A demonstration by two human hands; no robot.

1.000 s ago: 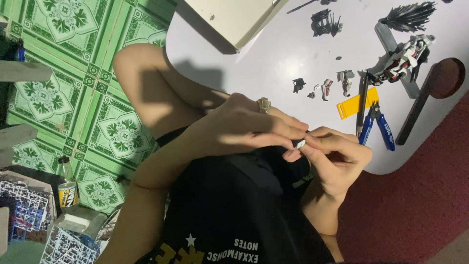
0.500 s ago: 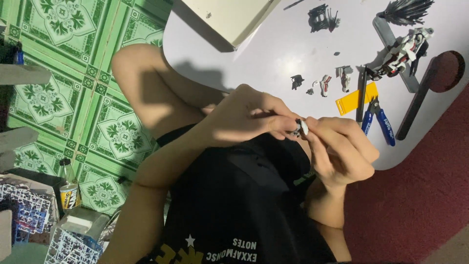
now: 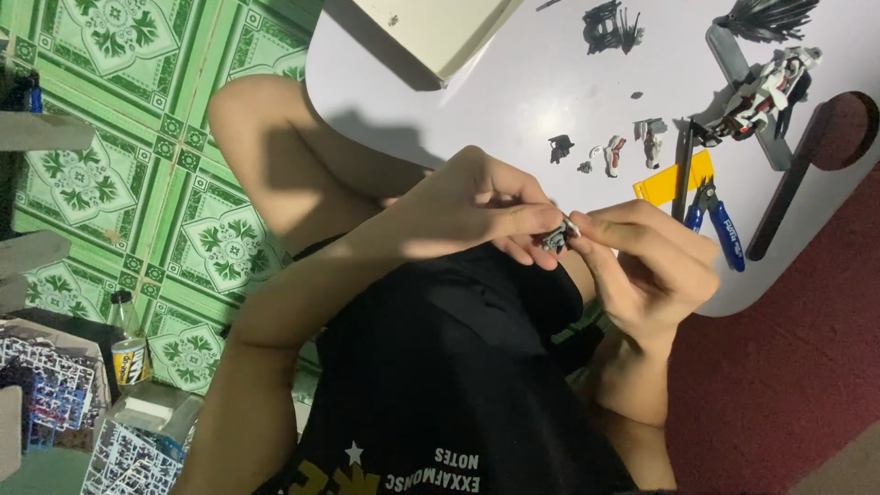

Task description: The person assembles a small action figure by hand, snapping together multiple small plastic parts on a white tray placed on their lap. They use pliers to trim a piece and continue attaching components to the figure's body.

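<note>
My left hand [image 3: 477, 209] and my right hand [image 3: 646, 266] meet fingertip to fingertip above my lap, just in front of the white table's edge [image 3: 513, 101]. Between them they pinch a small grey and white model part [image 3: 557, 236]; both hands grip it, and fingers cover most of it. Beyond my right hand, blue-handled nippers [image 3: 720, 229] lie on the table beside a yellow piece [image 3: 667, 180]. Small loose model parts [image 3: 612, 156] lie a little further out. My black shirt [image 3: 458, 385] fills the lower middle.
A partly built white and red model figure [image 3: 763, 87] and black parts [image 3: 609, 24] lie at the table's far side, near a cream box [image 3: 440, 27]. Green patterned floor tiles [image 3: 101, 183] lie to the left, with a bottle [image 3: 128, 348] and printed boxes [image 3: 55, 403]. Dark red floor covering [image 3: 788, 385] lies to the right.
The small part has turned between my fingertips, and my hands have shifted slightly to the right. Things on the table have not moved.
</note>
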